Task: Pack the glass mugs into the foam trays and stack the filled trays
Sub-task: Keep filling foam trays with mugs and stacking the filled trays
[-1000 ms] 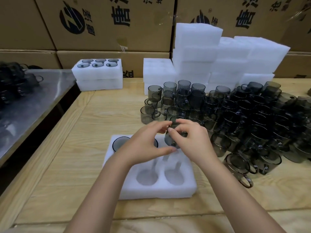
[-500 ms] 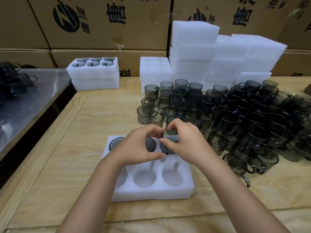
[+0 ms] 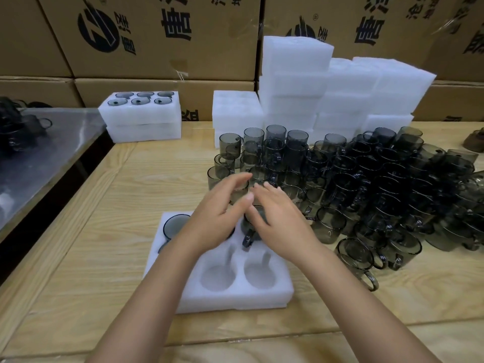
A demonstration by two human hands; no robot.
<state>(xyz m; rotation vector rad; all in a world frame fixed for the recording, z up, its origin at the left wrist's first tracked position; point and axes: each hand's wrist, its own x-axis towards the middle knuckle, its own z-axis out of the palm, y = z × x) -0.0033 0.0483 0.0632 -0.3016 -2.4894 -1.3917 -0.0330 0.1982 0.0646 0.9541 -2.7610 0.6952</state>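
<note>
Both hands are open and hold nothing. Left hand [image 3: 217,221] and right hand [image 3: 280,218] hover side by side over the back row of the foam tray [image 3: 235,302], fingers straight, tips toward the loose mugs [image 3: 366,184].

Right hand is just above a seated mug [image 3: 252,226] in the back-right pocket, handle side toward the bottom of the frame. A second mug [image 3: 175,227] sits in the back-left pocket. Back-middle pocket is mostly under the left hand (can't tell what's in it). Front-middle and front-right pockets show bare foam; the front-left one is hidden by the left forearm.

Edges: the tray is at centre-bottom, with a strip of wood between it and the near edge of the tabletop [image 3: 117,218]. Its right side is just beside the pile, and a tipped mug [image 3: 356,255] lies near the front-right corner. Left of the tray there is a wide band of bare wood up to the tabletop's left edge, then a metal table [image 3: 39,153].

Filled trays [image 3: 141,119] are stacked two high at upper left, well apart. Blank foam stack [image 3: 296,82] stands upper centre, in front of the cartons [image 3: 157,35].
</note>
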